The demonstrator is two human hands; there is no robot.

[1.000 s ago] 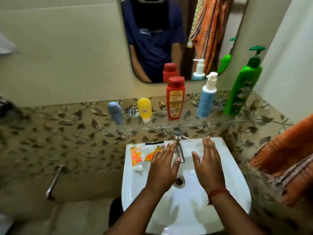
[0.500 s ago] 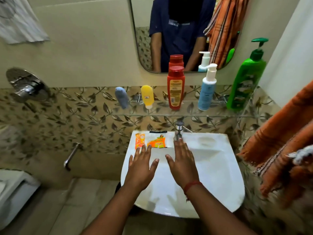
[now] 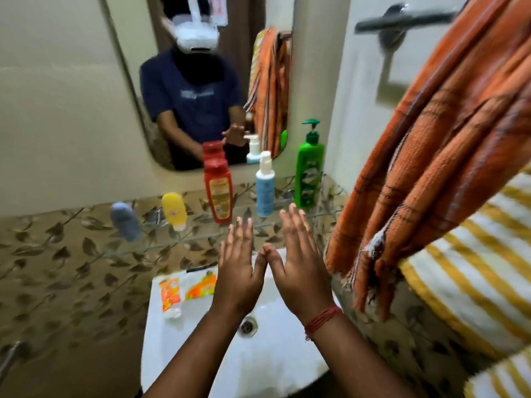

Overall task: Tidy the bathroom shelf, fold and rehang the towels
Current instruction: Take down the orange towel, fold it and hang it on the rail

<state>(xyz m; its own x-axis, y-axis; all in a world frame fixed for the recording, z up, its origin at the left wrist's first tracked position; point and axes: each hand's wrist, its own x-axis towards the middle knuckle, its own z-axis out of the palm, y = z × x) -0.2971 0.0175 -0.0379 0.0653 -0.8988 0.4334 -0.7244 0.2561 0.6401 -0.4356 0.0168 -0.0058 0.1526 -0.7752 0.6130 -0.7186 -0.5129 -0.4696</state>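
Observation:
My left hand (image 3: 240,265) and my right hand (image 3: 298,259) are held flat over the white sink (image 3: 230,369), fingers straight, thumbs nearly touching, holding nothing. Just beyond the fingertips runs a glass shelf (image 3: 201,234) carrying a grey-blue tube (image 3: 125,221), a yellow tube (image 3: 174,211), a red bottle (image 3: 218,191), a blue pump bottle (image 3: 265,186) and a green pump bottle (image 3: 309,170). An orange checked towel (image 3: 431,156) hangs bunched at the right from a dark rail (image 3: 402,20). A yellow-and-white striped towel (image 3: 471,268) hangs beneath it.
On the sink's back ledge lie an orange tube (image 3: 170,294) and an orange sachet (image 3: 202,285). A mirror (image 3: 201,81) hangs above the shelf. Leaf-patterned tiles (image 3: 57,268) cover the wall to the left. The drain (image 3: 247,326) shows below my hands.
The view has swung right and up, bringing the orange and striped towels close at the right. Both hands have risen from the basin toward the shelf and drawn together.

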